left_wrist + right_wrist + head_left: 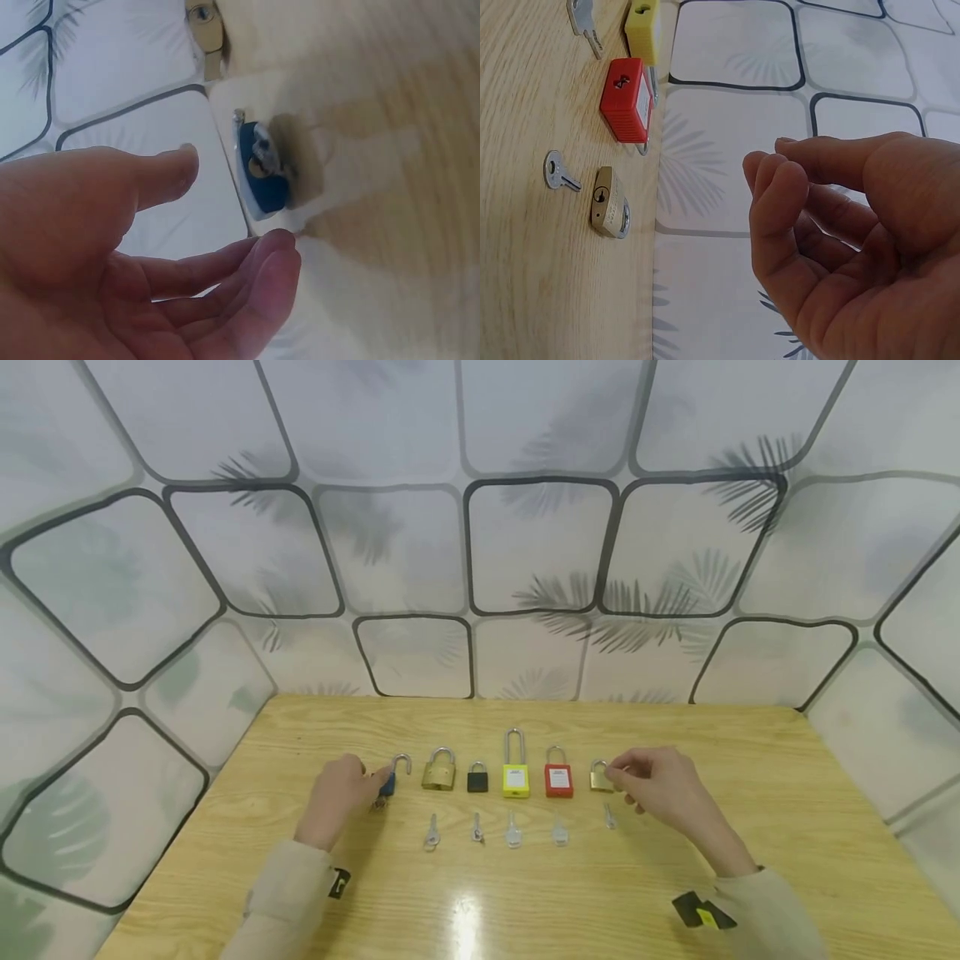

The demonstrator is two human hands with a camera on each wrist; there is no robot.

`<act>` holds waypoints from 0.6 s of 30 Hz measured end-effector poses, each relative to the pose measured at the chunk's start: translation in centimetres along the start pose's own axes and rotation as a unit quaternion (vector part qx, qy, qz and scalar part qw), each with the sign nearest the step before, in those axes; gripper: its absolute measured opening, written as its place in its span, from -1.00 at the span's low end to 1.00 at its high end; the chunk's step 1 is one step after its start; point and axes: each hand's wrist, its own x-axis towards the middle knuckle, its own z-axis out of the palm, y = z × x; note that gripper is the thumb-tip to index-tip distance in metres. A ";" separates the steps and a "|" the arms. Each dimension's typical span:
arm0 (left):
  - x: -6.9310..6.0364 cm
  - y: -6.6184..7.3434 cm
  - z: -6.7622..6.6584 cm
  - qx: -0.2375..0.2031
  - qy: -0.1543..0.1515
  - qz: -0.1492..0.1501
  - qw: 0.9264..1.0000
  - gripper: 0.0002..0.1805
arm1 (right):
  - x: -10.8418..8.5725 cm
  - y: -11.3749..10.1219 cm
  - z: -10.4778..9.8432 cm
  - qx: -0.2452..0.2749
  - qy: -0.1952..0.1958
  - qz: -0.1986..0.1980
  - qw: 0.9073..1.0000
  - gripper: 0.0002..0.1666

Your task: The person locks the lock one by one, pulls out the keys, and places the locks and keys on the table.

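My left hand (pixel 339 797) is over the left end of a row of padlocks, beside a blue padlock (pixel 387 787) whose shackle is swung open. The left wrist view shows a key in the keyhole of that blue padlock (pixel 274 193); thumb and fingers are spread and hold nothing. At the row's other end, my right hand (pixel 667 789) hovers by a small brass padlock (pixel 598 781) with a closed shackle. Its fingers bend loosely toward the thumb, with nothing seen between them. In the right wrist view, this brass padlock (pixel 606 199) stands apart from the fingertips.
Between the hands stand a larger brass padlock (pixel 438 775), a black padlock (pixel 477 782), a yellow long-shackle padlock (pixel 515 785) and a red padlock (pixel 558 785). Several keys lie before them, including a small key (pixel 609 816). Patterned fabric (pixel 540 552) rises behind the wooden table (pixel 390 902).
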 end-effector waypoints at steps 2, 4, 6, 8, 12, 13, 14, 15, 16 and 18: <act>-0.1 -0.1 0.4 0.003 0.001 0.005 1.000 -0.41 | 0.0 0.1 0.1 0.000 0.000 0.002 1.000 -0.73; -0.1 -0.1 0.8 0.008 0.008 0.015 1.000 -0.43 | 0.0 0.1 0.1 -0.001 0.000 0.002 1.000 -0.73; -0.1 -0.1 1.0 0.014 0.019 0.021 1.000 -0.49 | 0.0 0.2 0.2 -0.003 0.000 0.001 1.000 -0.73; 0.0 -0.1 1.2 0.021 0.025 0.022 0.999 -0.53 | 0.0 0.3 0.2 -0.004 0.000 0.001 1.000 -0.73; 0.3 -0.1 1.3 0.011 0.022 0.013 1.000 -0.51 | 0.0 0.3 0.3 -0.006 0.001 0.004 1.000 -0.75; 0.3 -0.1 1.3 0.004 0.020 0.010 1.000 -0.50 | 0.0 0.3 0.4 -0.007 0.002 0.005 1.000 -0.75; 0.4 -0.1 1.3 -0.004 0.016 0.008 1.000 -0.51 | 0.0 0.3 0.4 -0.007 0.002 0.006 1.000 -0.76; 0.4 -0.1 1.3 -0.013 0.013 0.007 1.000 -0.52 | -0.1 0.3 0.5 -0.007 0.002 0.007 1.000 -0.76; 0.5 -0.1 1.3 -0.021 0.009 0.005 1.000 -0.54 | -0.1 0.3 0.5 -0.007 0.001 0.007 1.000 -0.76; 0.5 -0.1 1.3 -0.038 0.002 0.003 0.999 -0.60 | 0.0 0.3 0.6 -0.006 0.001 0.007 1.000 -0.75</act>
